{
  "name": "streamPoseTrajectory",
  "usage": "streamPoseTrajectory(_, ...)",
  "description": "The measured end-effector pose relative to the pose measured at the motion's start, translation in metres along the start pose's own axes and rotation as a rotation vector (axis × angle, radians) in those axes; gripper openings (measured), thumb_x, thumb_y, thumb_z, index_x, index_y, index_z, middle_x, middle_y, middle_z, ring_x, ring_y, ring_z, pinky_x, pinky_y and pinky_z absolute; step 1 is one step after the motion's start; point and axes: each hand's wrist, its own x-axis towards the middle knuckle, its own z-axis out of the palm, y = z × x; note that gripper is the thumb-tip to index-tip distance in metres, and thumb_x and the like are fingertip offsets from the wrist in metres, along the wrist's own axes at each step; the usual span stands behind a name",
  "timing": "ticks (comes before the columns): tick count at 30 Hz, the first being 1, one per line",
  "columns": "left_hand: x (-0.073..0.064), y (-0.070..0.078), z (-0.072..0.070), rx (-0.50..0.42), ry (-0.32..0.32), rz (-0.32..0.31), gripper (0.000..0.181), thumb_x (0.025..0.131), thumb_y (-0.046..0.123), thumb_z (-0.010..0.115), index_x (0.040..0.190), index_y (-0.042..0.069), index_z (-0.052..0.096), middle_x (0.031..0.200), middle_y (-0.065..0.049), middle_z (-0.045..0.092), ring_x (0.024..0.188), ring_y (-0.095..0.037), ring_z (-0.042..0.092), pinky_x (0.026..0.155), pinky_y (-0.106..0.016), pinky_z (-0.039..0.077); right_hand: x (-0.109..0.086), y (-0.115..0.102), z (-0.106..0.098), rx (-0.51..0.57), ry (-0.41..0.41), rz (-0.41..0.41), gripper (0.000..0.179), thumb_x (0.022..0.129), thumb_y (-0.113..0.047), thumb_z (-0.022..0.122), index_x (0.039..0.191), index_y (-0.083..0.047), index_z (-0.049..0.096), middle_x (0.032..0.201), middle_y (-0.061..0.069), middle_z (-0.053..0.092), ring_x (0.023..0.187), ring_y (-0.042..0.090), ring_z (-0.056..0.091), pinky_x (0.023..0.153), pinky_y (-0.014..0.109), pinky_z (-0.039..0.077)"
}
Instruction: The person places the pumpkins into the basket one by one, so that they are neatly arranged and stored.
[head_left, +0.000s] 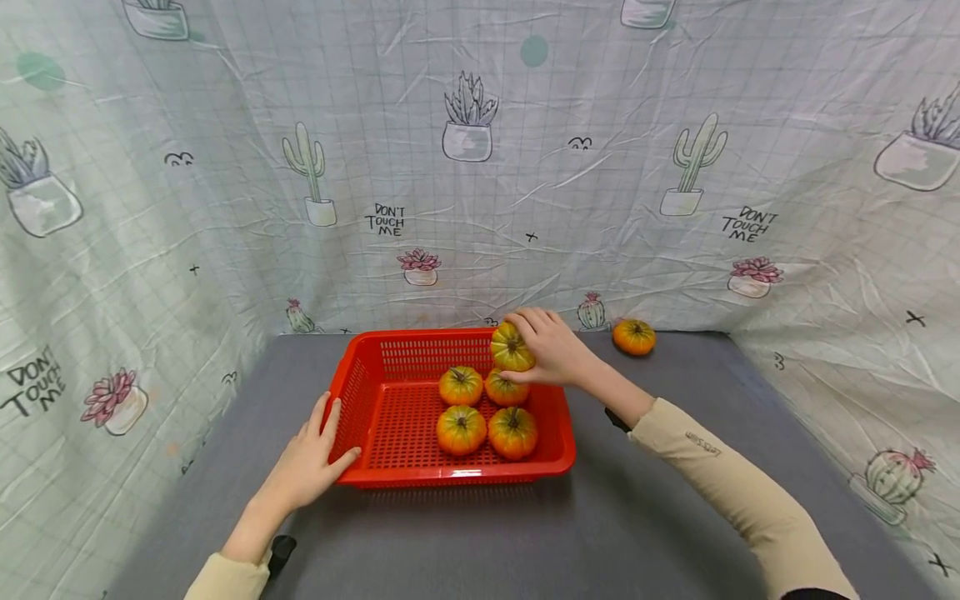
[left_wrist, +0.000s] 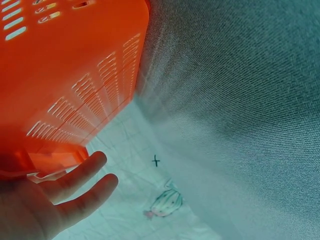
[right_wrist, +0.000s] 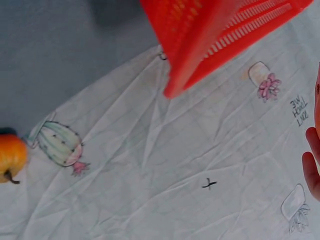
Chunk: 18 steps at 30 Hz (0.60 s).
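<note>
My right hand (head_left: pixel 553 346) grips a small pumpkin (head_left: pixel 511 347) by its side, its yellow-green ribbed face turned towards the head view. It is held over the right back part of a red plastic basket (head_left: pixel 459 481). Several orange pumpkins sit in the basket's right half, among them one at the front right (head_left: pixel 513 432); another is partly covered by my right thumb. My left hand (head_left: pixel 303 467) rests at the basket's left rim, fingers fairly straight, thumb by the front corner. In the left wrist view two fingers (left_wrist: pixel 85 192) extend beside the basket's slotted wall.
One more orange pumpkin (head_left: pixel 633 337) lies on the grey table (head_left: pixel 465 542) at the back right, outside the basket. A cloth (head_left: pixel 525 192) printed with cacti hangs behind and along both sides of the table.
</note>
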Motion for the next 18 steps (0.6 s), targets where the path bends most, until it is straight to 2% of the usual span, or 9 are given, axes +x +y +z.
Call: streamPoseTrajectory(18,0.002,0.001,-0.003,0.026,-0.009,0.008,0.078,0.084,0.036,0.055,0.138,-0.009,0.021,0.144,-0.026,0.013,0.114,-0.048,0.04,0.084,-0.059,0.038,0.033,-0.022,0.007,0.049,0.034,0.046,0.077,0.067,-0.058,0.064,0.121,-0.006,0.047,0.113,0.009,0.053,0.101,0.023,0.049,0.083,0.04,0.04)
